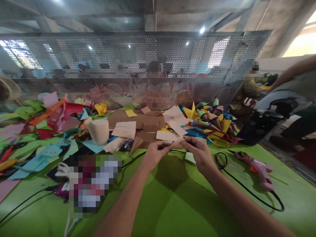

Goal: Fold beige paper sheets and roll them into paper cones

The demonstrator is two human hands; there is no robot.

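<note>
Between my two hands, above the green table (158, 204), is a small piece of pale pink paper (177, 142). My left hand (157, 154) pinches its left end between thumb and fingers. At the other end, my right hand (197, 152) grips it the same way. Just beyond my hands lie cream paper sheets (170, 135) and brown paper (150, 125). A small pale green paper piece (190, 157) rests on the table by my right hand. To the right, a pink glue gun (259, 169) lies on its side with its black cord looped.
Coloured paper scraps (49, 121) pile up at the left, near a cream paper roll (98, 131). Paper cones (209, 115) and yellow-handled scissors (219, 140) lie at the back right. A perforated metal panel (123, 69) stands behind. Another person's arm (293, 70) shows at right.
</note>
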